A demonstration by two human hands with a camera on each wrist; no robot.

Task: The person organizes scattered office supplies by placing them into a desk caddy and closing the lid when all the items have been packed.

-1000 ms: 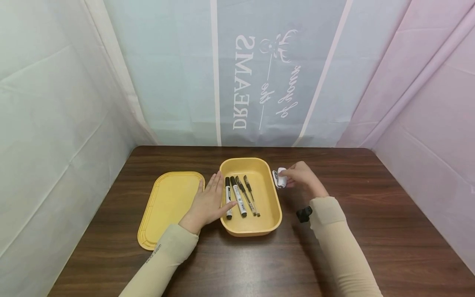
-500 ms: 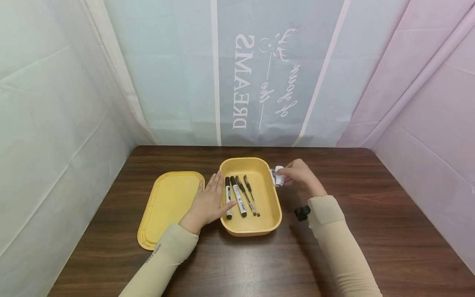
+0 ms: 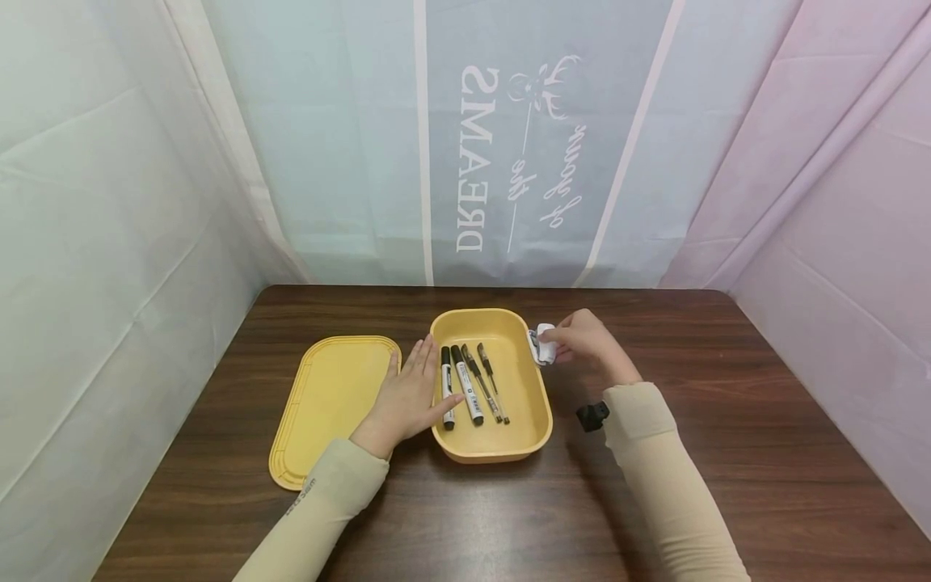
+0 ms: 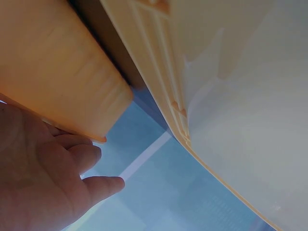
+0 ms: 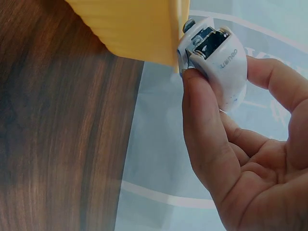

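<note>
Held thing: small white device (image 5: pixel 216 57), pinched by the right hand (image 3: pixel 592 343) between thumb and fingers (image 5: pixel 204 125).
Key relation: device touches the right rim of the yellow tray (image 3: pixel 541 404), towards the counter's far edge; tray interior lies to its left.
Tray's long axis: near edge to far edge, along the pens (image 3: pixel 473 384).
Left hand (image 3: pixel 407 400): flat, fingers straight, against the tray's left wall.
Nearer hand: right.
</note>
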